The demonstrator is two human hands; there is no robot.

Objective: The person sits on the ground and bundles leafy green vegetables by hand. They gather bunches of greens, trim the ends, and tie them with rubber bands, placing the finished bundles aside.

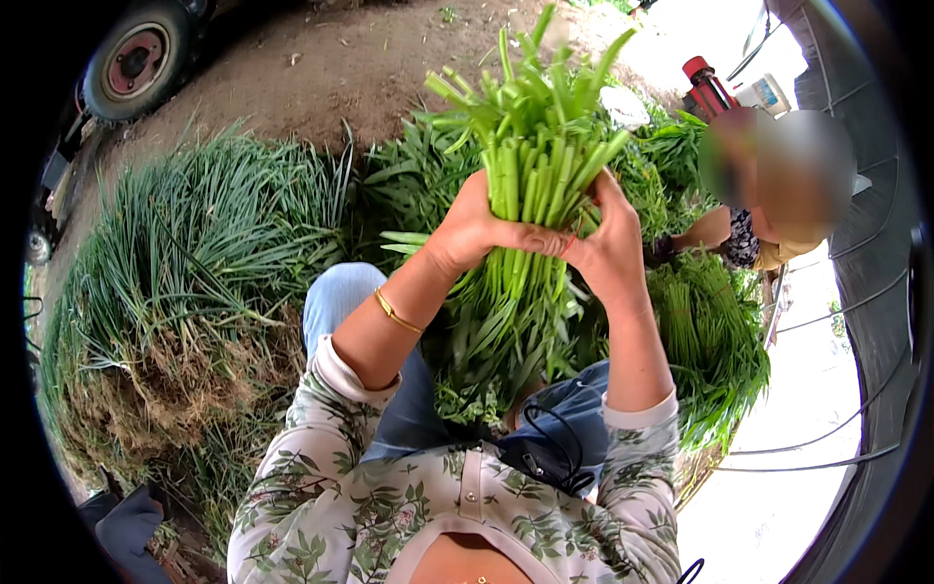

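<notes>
Both my hands hold one thick bunch of water spinach (533, 190) in front of me, its pale green cut stem ends pointing up and away. Its narrow leaves hang down over my lap. My left hand (477, 226) wraps the stems from the left side, and my right hand (605, 238) grips from the right. The thumbs meet across the near side of the stems. A thin reddish strand shows by the thumbs; whether it goes round the bunch I cannot tell. The fingers behind the stems are hidden.
A large heap of spring onions (219, 253) with brown roots lies to my left. Loose leafy greens (418, 165) spread beyond the bunch. More stacked greens (705, 326) sit at my right. Another person (769, 229) is close by at the right. A vehicle wheel (136, 63) stands far left.
</notes>
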